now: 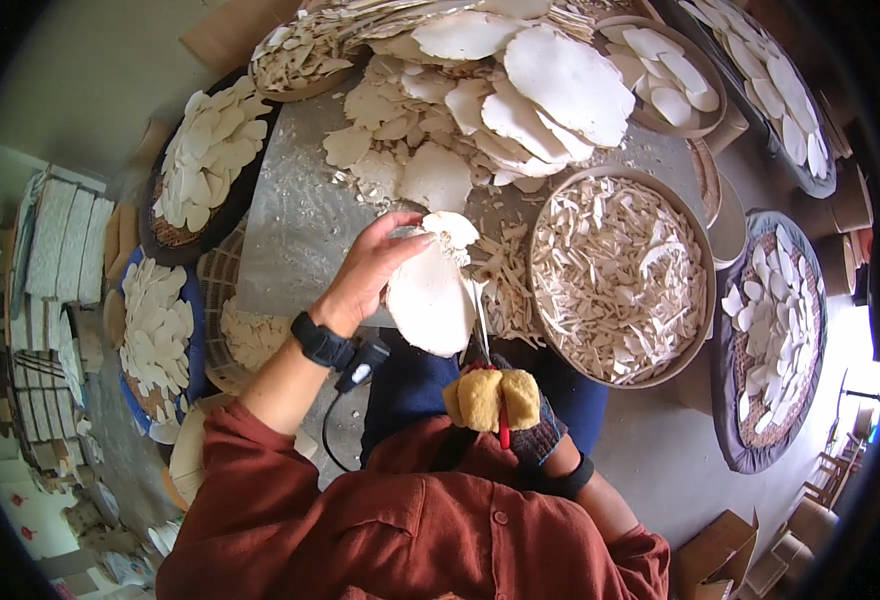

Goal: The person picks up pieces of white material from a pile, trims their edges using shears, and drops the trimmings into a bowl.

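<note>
My left hand (378,262) grips a large, flat, off-white dried slice (430,308) by its upper edge, thumb and fingers closed on it. The slice has a rough, knobbly end near the fingers. My right hand (538,432), in a dark patterned glove, is closed around shears (481,325) whose handles are padded with yellow foam (492,400). A bit of red handle shows below the foam. The blades point up along the slice's right edge; whether they touch it I cannot tell. Most of the right fingers are hidden behind the foam.
A grey table (290,225) bears a tall heap of slices (480,110). On the right stands a round tray (710,285) full of cut strips, with loose strips (508,285) beside it. More baskets of slices (210,150) surround the table. A cable (328,430) hangs from my left wrist device.
</note>
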`<state>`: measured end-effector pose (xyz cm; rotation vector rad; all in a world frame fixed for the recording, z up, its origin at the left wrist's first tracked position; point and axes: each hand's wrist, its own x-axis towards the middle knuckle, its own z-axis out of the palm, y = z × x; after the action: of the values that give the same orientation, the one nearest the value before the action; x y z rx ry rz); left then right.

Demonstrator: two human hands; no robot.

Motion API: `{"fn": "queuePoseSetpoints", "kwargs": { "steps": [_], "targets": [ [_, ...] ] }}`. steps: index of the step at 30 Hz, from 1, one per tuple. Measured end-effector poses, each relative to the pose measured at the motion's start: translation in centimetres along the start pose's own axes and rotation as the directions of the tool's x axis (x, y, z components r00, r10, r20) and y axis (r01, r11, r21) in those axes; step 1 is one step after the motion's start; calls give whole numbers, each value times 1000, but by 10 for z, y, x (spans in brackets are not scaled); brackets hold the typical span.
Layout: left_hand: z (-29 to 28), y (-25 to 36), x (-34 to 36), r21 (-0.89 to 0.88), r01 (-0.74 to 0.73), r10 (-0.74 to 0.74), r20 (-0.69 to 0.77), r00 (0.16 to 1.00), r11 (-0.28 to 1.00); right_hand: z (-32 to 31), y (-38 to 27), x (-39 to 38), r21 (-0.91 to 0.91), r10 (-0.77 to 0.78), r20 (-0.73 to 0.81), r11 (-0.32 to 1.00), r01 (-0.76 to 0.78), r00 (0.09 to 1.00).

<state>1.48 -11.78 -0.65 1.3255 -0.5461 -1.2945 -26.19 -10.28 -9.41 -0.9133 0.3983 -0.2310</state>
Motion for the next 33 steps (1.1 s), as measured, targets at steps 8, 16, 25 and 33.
{"fn": "queuePoseSetpoints", "kwargs": {
  "steps": [8,16,25,33],
  "targets": [
    [48,-54,-49,-34,-258,246,-211,946,965,4,5,13,604,-160,-52,781,159,986],
    [37,-52,-43,63,-242,250,-182,951,968,6,0,16,494,-116,-31,861,116,993],
    [38,-55,-36,141,-256,279,-185,942,956,9,-2,12,-135,-107,-63,986,98,992],
    [39,-41,-38,306,-221,258,-85,962,926,9,-24,21,-181,-184,-31,968,176,982]
  ]
}}
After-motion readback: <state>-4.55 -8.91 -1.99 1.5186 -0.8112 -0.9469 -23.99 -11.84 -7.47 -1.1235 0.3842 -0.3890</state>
